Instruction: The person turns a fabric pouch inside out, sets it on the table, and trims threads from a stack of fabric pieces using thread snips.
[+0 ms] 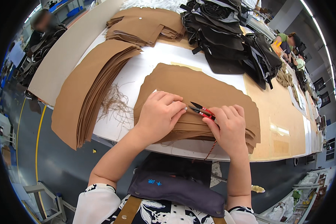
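A stack of brown cut fabric panels [212, 93] with wavy edges lies in front of me on the table. My right hand [229, 125] grips thread snips [203, 111] with dark blades and red handles. Their blades are parted and point left toward my other hand. A twisted reddish cord [211, 150] hangs below the right hand. Over the stack's left part, my left hand [161, 112] is closed in a pinch, its fingertips just short of the blades. A tiny pale bit shows at those fingertips; what they hold is too small to make out.
A second pile of brown panels [89, 74] fans out at left, beside loose thread clippings [115, 100]. More brown pieces [145, 24] lie at the back. Black bags [224, 41] are heaped at the back right. A pale board [71, 48] edges the table's left side. Other people work farther off.
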{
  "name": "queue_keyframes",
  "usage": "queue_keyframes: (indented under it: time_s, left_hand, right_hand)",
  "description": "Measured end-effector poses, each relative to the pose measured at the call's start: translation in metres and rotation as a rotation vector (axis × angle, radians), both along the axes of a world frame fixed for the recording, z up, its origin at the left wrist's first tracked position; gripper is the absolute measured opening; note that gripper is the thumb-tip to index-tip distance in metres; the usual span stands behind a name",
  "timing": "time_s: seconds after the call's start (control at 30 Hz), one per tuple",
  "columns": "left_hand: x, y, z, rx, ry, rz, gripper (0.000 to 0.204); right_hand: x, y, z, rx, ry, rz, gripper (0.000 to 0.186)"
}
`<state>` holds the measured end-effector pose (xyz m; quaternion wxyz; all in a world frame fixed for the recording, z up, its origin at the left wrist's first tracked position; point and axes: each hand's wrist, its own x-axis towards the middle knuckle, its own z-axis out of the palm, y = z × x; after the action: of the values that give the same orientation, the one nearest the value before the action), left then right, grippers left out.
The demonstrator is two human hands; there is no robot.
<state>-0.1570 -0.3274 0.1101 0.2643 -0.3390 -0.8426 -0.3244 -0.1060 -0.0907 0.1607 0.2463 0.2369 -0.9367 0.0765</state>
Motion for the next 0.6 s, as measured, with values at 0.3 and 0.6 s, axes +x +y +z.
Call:
queue_keyframes:
  time_s: [0.3, 0.6]
  left_hand:
    - [0.0048, 0.0034, -0.0001, 0.085, -0.049, -0.014, 0.007]
    - [0.0056, 0.0035, 0.0019, 0.068, -0.073, -0.029, 0.006]
  right_hand:
    - [0.0021, 0.0041, -0.0027, -0.013, 0.025, 0.006, 0.026]
    - [0.0022, 0.0018, -0.003, 0.005, 0.076, 0.029, 0.021]
